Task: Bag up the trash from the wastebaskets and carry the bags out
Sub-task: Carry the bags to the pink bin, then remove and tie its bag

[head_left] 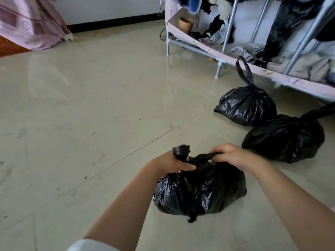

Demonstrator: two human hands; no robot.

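On the pale tiled floor [90, 105], left hand [174, 163] and right hand [230, 154] each grip the crinkled black plastic trash bag [199, 192]'s ears; overpulling might tear the thin film.

One head-worn view – looking forward and down, close over the floor [90, 105]

Lit evenly by soft daylight, bright overall, with a pale sheen and faint reflections across the glossy floor tiles [90, 109], strongest at far left. Bent by wide-angle distortion at the edges, the metal rack [230, 28] at far right leaning and curving. Slightly soft throughout, with only weak shadow under the near black bag [199, 192].
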